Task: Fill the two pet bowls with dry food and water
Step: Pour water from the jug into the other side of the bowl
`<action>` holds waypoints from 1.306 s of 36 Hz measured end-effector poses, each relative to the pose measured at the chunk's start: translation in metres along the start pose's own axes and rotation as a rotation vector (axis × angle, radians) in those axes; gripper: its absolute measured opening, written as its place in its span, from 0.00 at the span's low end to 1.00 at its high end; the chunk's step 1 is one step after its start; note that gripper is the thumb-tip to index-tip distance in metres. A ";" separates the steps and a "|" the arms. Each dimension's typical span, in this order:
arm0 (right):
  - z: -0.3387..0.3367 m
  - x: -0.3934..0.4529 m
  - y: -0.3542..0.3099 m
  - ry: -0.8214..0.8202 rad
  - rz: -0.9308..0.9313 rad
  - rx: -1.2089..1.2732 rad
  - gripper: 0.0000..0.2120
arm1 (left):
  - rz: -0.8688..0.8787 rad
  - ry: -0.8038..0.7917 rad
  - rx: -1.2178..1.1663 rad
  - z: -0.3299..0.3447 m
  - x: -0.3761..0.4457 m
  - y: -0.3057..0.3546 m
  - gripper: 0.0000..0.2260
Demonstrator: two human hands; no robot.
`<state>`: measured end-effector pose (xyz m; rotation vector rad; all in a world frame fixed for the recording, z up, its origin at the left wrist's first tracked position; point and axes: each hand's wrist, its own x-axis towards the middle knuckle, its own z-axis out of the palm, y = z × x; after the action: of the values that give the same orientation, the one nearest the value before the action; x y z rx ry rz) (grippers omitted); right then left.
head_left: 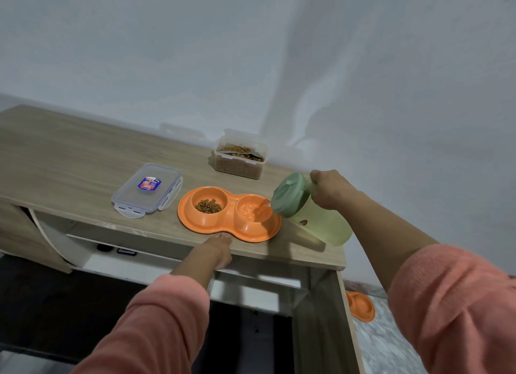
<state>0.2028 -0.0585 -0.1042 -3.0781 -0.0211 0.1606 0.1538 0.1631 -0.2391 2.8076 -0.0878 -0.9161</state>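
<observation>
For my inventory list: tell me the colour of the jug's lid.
Muted sage green, on the paler yellow-green jug; the lid shows only in the head view.

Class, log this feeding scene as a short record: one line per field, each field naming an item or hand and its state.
left bowl: holds kibble
right bowl: water streaming in
jug: tilted, pouring
right hand: grips jug
left hand: at the table edge, by the feeder's near rim
food tub: open, kibble inside
lid: flat on table

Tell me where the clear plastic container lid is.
The clear plastic container lid lies flat on the wooden table, left of the orange double pet bowl.
</observation>
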 end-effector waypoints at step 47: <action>0.065 -0.051 0.065 0.243 0.399 0.956 0.08 | 0.002 0.093 -0.341 0.012 0.000 -0.006 0.27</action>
<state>0.1461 -0.1203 -0.1672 -2.0917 0.5172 -0.1520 0.1466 0.1675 -0.2499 2.5266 0.0719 -0.7199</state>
